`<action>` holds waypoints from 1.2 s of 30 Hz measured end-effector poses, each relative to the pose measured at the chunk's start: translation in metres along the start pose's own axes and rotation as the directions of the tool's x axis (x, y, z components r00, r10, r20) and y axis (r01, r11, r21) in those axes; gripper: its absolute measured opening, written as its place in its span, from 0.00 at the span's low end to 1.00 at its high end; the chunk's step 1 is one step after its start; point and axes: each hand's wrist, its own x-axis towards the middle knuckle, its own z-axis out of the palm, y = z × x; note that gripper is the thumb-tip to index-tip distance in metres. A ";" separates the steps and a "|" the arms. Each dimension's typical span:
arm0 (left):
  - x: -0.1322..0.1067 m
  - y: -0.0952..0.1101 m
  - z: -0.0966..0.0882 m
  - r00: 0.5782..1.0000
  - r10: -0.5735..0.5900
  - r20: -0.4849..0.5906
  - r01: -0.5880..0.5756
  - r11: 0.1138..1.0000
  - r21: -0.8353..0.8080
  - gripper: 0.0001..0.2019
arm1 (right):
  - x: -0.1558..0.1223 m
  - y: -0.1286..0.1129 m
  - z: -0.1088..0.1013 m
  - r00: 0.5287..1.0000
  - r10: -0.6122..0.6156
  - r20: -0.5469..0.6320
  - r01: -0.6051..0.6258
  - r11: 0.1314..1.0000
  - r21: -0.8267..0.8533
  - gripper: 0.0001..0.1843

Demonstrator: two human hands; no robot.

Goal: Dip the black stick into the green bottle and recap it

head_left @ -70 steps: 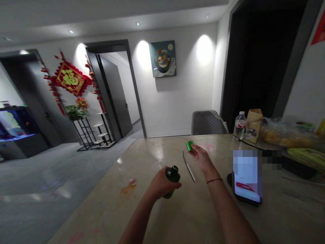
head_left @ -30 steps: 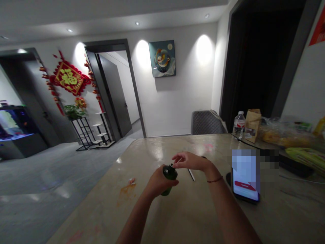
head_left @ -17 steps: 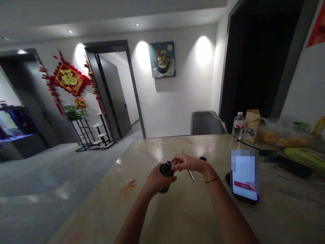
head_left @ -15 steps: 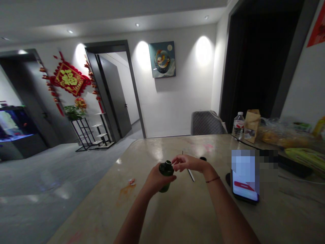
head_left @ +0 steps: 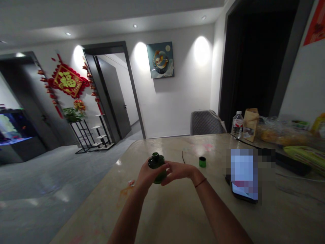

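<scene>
A small dark green bottle [head_left: 156,164] with its mouth uncovered is held upright over the beige table [head_left: 177,217]. My left hand [head_left: 145,174] is wrapped round its left side. My right hand [head_left: 176,170] presses against its right side, fingers curled on the body. A green cap [head_left: 202,162] stands on the table to the right of my hands. A thin dark stick [head_left: 182,157] lies on the table just behind my right hand.
A phone [head_left: 242,184] lies at the right of the table. Farther back right stand a water bottle [head_left: 237,125], a paper bag [head_left: 250,124] and plastic bags [head_left: 284,134]. A grey chair [head_left: 206,123] is at the far edge. An orange stain [head_left: 125,192] marks the table's left side.
My right hand set the green cap down on the table, came to the bottle's mouth, then dropped to grip the bottle's side. The bottle rose a little and shifted left.
</scene>
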 end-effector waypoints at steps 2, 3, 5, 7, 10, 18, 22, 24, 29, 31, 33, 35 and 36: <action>-0.001 0.002 0.000 1.000 0.006 -0.024 -0.005 1.000 0.015 0.23 | 0.006 0.001 0.005 0.998 -0.043 0.038 0.042 0.998 0.039 0.24; -0.001 0.002 0.001 0.999 0.008 -0.038 -0.007 1.000 0.025 0.23 | 0.008 0.003 0.006 0.998 -0.050 0.042 0.048 0.998 0.048 0.22; -0.001 0.002 0.002 0.998 0.018 -0.058 -0.016 0.999 0.034 0.24 | 0.009 0.004 0.006 0.998 -0.063 -0.007 0.063 0.998 0.026 0.20; 0.000 0.001 0.004 0.998 0.027 -0.060 -0.026 0.999 0.023 0.24 | 0.008 0.005 0.004 0.993 -0.095 -0.064 0.094 0.995 -0.019 0.21; 0.002 -0.003 0.008 0.997 0.045 -0.059 -0.046 0.999 -0.019 0.27 | 0.004 0.002 0.000 0.982 -0.136 -0.132 0.121 0.986 -0.116 0.22; 0.004 -0.015 0.013 0.998 0.041 -0.039 -0.043 0.998 -0.052 0.35 | -0.001 -0.001 -0.004 0.971 -0.173 -0.164 0.127 0.958 -0.258 0.24; 0.009 -0.024 0.013 0.999 -0.026 -0.037 0.023 0.997 -0.078 0.35 | 0.001 0.003 -0.003 0.970 -0.145 -0.194 0.094 0.963 -0.251 0.24; 0.011 -0.025 0.010 0.999 -0.033 0.029 0.036 0.993 -0.116 0.32 | 0.002 0.004 -0.004 0.965 -0.130 -0.228 0.075 0.969 -0.236 0.25; 0.013 -0.021 0.002 0.992 0.009 0.124 0.012 0.986 -0.166 0.28 | 0.002 0.009 -0.006 0.942 -0.111 -0.317 0.041 0.975 -0.219 0.27; 0.012 -0.021 0.002 0.994 -0.020 0.111 0.037 0.988 -0.151 0.28 | 0.002 0.012 -0.007 0.931 -0.124 -0.342 0.043 0.971 -0.235 0.27; 0.011 -0.024 0.005 0.994 -0.039 0.104 0.053 0.989 -0.136 0.27 | 0.002 0.017 -0.009 0.925 -0.121 -0.360 0.029 0.968 -0.251 0.26; 0.012 -0.028 0.010 0.994 -0.031 0.104 0.045 0.991 -0.129 0.25 | 0.002 0.021 -0.010 0.929 -0.096 -0.357 0.007 0.970 -0.242 0.26; 0.012 -0.031 0.013 0.994 -0.022 0.109 0.035 0.991 -0.128 0.24 | 0.001 0.022 -0.010 0.935 -0.077 -0.347 -0.004 0.974 -0.227 0.26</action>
